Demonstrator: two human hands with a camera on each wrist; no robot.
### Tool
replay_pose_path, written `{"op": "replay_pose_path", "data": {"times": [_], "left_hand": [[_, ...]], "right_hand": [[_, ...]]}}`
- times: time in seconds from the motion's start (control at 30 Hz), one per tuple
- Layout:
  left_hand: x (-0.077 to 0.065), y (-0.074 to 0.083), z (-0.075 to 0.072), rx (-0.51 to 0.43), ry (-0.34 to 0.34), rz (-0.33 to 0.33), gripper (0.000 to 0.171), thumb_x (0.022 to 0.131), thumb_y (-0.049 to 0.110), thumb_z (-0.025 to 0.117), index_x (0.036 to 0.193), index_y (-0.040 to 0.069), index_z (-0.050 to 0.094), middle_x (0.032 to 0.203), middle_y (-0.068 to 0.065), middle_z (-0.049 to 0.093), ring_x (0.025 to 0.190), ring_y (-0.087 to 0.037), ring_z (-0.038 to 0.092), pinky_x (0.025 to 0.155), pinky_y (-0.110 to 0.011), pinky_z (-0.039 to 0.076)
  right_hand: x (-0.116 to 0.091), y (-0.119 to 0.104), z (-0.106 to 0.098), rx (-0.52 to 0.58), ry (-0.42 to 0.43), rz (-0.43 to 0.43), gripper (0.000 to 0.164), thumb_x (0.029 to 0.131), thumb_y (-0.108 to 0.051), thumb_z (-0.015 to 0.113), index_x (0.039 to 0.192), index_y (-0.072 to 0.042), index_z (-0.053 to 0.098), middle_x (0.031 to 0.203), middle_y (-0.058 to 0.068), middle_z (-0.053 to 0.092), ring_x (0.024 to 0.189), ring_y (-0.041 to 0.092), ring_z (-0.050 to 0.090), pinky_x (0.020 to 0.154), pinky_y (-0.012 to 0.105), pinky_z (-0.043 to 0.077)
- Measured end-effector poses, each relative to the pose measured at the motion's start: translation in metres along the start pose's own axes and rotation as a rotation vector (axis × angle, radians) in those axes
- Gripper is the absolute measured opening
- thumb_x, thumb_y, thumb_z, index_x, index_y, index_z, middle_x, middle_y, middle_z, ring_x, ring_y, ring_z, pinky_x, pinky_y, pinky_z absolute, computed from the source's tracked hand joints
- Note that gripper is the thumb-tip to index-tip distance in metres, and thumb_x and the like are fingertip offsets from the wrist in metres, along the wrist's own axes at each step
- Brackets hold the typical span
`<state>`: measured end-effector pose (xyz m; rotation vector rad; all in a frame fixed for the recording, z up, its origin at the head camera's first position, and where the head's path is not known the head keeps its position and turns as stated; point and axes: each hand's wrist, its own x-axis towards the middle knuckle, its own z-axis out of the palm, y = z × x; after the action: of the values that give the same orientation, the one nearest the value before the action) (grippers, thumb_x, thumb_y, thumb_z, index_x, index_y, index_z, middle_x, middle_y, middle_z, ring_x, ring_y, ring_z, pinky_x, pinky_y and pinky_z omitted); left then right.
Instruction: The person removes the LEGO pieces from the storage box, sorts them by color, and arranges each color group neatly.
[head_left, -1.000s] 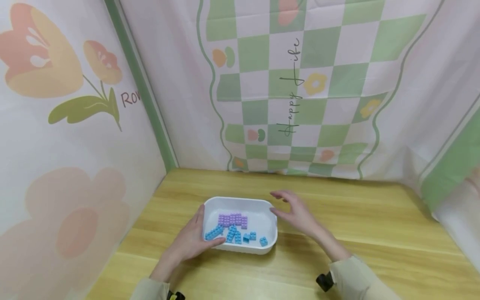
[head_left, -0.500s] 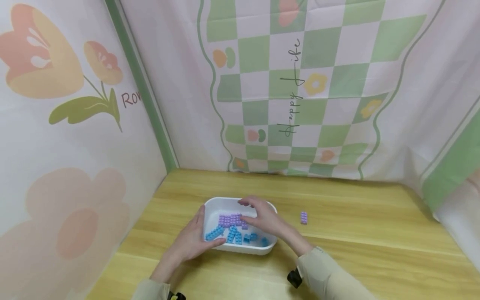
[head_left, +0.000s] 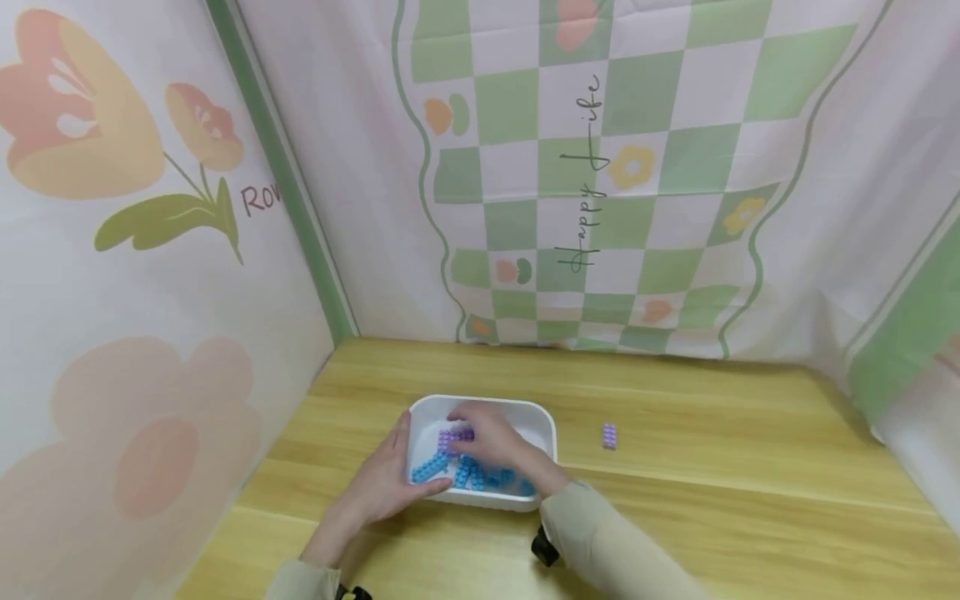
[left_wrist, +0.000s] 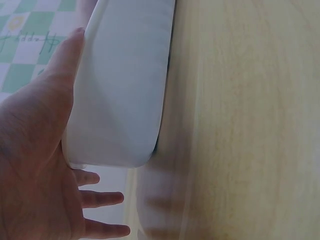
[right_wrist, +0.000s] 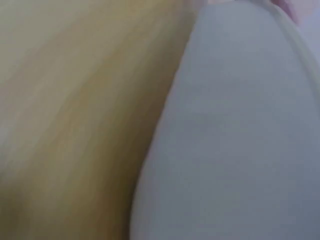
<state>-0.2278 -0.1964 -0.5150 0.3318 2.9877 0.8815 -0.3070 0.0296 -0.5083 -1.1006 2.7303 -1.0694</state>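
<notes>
Behind the wooden table (head_left: 712, 508) hangs a checkered curtain (head_left: 507, 107). The left hand (head_left: 381, 479) rests, fingers straight, against the white tray (head_left: 487, 501). Inside it, the right hand (head_left: 491, 435) reaches the purple bricks (head_left: 446, 442); whether it pinches one, I cannot tell. Dragging fingers could disturb the blue bricks (head_left: 430, 467) just beside.

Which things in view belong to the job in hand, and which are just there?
Likely in the job:
White rounded rectangular tray, left hand against it
Purple studded bricks inside, right hand over them
Single purple studded brick on the table
Blue studded bricks in the tray, less certain

Just there:
Wood-grain table
Green-and-white checked cloth
Flower-print cloth
</notes>
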Motion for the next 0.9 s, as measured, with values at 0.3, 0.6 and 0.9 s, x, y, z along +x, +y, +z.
{"op": "replay_pose_path", "data": {"times": [0.3,0.6,0.9], "left_hand": [[-0.002,0.001,0.001,-0.019,-0.004,-0.015,0.138,0.087,0.073,0.081,0.173,-0.006,0.009,0.179,-0.034,0.021,0.157,-0.054,0.044,0.128,-0.065,0.043],[0.0,-0.001,0.001,-0.013,0.005,-0.01,0.137,0.087,0.071,0.082,0.173,-0.007,0.009,0.179,-0.034,0.022,0.156,-0.054,0.045,0.127,-0.066,0.044],[0.001,-0.001,0.002,-0.023,0.008,-0.011,0.137,0.087,0.071,0.082,0.174,-0.005,0.008,0.18,-0.032,0.021,0.156,-0.054,0.045,0.126,-0.067,0.044]], "right_hand": [[0.009,0.003,0.018,-0.187,0.006,-0.088,0.016,0.099,-0.012,0.081,0.111,-0.002,0.08,0.105,0.01,0.082,0.103,0.027,0.076,0.1,0.043,0.063],[0.016,0.031,0.041,-0.109,0.06,-0.099,0.02,0.096,-0.025,0.085,0.108,-0.009,0.083,0.1,0.003,0.082,0.097,0.019,0.073,0.097,0.04,0.063],[0.019,0.041,0.046,-0.115,0.042,-0.062,0.029,0.089,-0.027,0.092,0.111,-0.01,0.083,0.104,0.002,0.083,0.098,0.015,0.073,0.096,0.035,0.064]]}}
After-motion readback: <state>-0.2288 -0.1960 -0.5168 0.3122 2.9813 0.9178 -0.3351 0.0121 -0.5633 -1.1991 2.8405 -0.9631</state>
